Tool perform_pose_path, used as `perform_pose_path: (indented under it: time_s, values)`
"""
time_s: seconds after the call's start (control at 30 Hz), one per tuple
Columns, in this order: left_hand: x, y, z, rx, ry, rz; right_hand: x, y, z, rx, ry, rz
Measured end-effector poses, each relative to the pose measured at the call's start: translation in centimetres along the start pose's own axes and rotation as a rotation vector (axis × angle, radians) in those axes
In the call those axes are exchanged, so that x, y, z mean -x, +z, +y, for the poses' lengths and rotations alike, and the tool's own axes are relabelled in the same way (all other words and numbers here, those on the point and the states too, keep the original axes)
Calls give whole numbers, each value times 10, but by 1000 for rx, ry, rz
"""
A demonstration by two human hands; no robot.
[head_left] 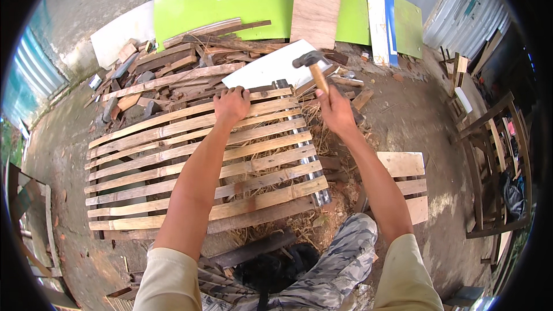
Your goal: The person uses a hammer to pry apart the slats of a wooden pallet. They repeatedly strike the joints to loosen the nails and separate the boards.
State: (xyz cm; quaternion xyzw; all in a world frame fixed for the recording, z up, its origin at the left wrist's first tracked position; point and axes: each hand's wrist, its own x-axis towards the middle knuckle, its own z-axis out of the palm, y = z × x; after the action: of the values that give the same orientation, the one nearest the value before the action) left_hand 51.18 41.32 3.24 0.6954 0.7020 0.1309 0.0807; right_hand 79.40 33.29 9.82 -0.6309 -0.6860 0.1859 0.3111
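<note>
Dirt yard, scrap timber behind. My right hand [336,109] grips the hammer [314,66], head raised at twelve o'clock; my left hand [231,105] presses spread fingers flat on the slat panel [190,161].

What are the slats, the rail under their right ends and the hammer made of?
Slats: bare rough-sawn wood, grain visible, unpainted.
Rail: looks like shiny metal channel, silvery reflections.
Hammer in the right hand: dark metal head, pale wooden handle.
</note>
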Motion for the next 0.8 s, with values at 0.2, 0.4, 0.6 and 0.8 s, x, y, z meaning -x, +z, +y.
perform_pose_path:
  time_s: [0.2,0.4,0.6,0.8]
  values:
    - [-3,11,18,24,53,-7,6,8,50,312,97,-292]
    - [0,-1,-4,-19,-3,1,11,1,-10,22,24,58]
    - [0,7,10,9,19,-10,1,0,21,293,-14,-160]
    - [0,4,11,16,17,-45,16,8,14,182,124,-191]
